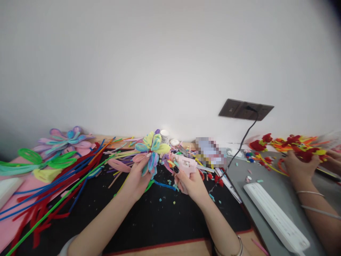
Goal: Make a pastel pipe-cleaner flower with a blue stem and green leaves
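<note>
Fuzzy flower (155, 148) in left hand (139, 179)

Black mat (154, 224) lies open between the forearms (109, 220), lower centre; flower (156, 145) and glue gun (188, 165) block its top; pipe cleaners (74, 177) crowd lower left; a power strip (275, 217) bars lower right.

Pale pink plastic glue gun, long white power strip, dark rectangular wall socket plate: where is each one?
Pale pink plastic glue gun (189, 165): head view, on its body.
Long white power strip (276, 217): head view, middle of its top.
Dark rectangular wall socket plate (243, 113): head view, its lower middle.
</note>
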A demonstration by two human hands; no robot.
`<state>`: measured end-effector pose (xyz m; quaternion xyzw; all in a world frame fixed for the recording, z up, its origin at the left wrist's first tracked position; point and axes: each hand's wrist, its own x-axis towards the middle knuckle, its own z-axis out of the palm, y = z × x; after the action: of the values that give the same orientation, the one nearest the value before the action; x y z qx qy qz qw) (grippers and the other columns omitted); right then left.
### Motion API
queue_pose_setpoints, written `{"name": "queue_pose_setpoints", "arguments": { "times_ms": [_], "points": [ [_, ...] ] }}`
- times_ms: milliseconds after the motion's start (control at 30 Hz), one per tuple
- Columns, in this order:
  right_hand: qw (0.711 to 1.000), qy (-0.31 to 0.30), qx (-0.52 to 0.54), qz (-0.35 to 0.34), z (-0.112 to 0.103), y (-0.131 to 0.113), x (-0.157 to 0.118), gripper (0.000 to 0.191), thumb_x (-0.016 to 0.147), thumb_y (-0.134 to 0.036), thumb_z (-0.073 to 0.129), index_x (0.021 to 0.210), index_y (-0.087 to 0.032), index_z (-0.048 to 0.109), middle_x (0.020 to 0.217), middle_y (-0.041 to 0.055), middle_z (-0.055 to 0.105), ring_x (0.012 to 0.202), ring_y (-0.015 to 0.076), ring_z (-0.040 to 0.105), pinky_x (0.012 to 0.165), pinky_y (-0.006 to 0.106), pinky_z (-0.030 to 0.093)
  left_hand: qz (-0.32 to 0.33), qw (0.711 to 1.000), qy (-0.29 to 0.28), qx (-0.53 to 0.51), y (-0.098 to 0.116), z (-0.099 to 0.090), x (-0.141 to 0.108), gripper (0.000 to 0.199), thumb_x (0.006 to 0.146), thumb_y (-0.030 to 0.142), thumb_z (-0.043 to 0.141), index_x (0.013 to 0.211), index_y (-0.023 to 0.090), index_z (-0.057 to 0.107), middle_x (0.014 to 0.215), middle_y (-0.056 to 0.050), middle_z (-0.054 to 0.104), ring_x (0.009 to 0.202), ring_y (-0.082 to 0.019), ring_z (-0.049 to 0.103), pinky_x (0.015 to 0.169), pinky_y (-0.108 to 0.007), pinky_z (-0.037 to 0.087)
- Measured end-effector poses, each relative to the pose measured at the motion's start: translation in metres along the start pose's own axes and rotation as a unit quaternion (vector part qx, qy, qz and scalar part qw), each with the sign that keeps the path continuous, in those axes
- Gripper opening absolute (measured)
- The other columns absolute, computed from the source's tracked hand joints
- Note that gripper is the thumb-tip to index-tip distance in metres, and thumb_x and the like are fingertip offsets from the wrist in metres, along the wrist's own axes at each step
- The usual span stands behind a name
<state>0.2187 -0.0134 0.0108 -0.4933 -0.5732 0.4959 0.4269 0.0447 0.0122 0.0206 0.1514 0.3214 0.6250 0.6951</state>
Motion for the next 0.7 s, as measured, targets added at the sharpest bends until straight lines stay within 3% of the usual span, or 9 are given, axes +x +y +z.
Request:
{"name": "queue_pose_setpoints", "arguments": {
  "times_ms": [267,467,700],
  "points": [
    [0.996,0.014,-0.080,-0.043,-0.001,-0.005,-0.004,0.032,0.081,-0.034,0.050,0.054,-0.018,0.049,0.038,-0.0037,0.044,0.036,0.0092,0.041,0.039,0.021,0.031,-0.035,0.999,0.020,-0.027,0.003,-0.001,-0.002,0.004,0.077,0.013,0.060,0.075,0.016,0.062,0.070,-0.001,0.063,0.060,-0.010,0.059,0.058,-0.021,0.051],
    [0.985,0.066,-0.137,-0.080,-0.004,-0.009,-0.003,0.027,0.080,-0.033,0.051,0.056,-0.020,0.052,0.039,-0.0028,0.045,0.041,0.0124,0.043,0.043,0.024,0.033,-0.070,0.996,0.014,-0.062,0.008,-0.003,0.000,0.007,0.080,0.016,0.057,0.073,0.018,0.060,0.067,0.000,0.060,0.058,-0.010,0.058,0.057,-0.023,0.051],
    [0.982,0.133,-0.121,-0.055,-0.023,-0.010,0.002,0.031,0.081,-0.040,0.051,0.059,-0.019,0.053,0.044,-0.0012,0.046,0.043,0.0141,0.044,0.045,0.027,0.034,-0.103,0.989,0.005,-0.109,0.012,-0.007,0.003,0.010,0.081,0.016,0.052,0.075,0.017,0.059,0.071,-0.002,0.060,0.058,-0.011,0.056,0.055,-0.025,0.049]
  ]
}}
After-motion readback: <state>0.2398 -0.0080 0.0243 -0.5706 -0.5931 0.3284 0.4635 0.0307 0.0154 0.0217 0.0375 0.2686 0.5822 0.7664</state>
